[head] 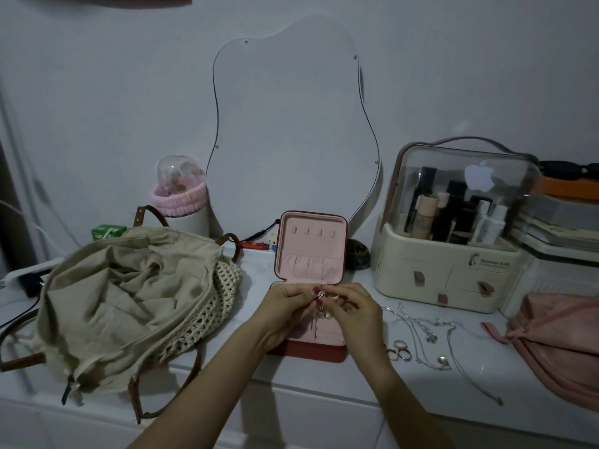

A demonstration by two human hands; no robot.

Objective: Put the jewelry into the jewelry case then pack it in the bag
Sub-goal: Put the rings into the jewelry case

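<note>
Still on the first step: filling the open case (310, 251). Both hands, left hand (288, 306) and right hand (356, 311), pinching one small earring (321, 294) just above the tray. Next, probably: tuck it in. Rings (400, 350) and necklaces (428, 338) waiting beside; bag (129, 306) open at left.

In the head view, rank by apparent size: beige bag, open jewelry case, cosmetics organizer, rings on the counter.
1. beige bag
2. cosmetics organizer
3. jewelry case, partly hidden by hands
4. rings
</note>
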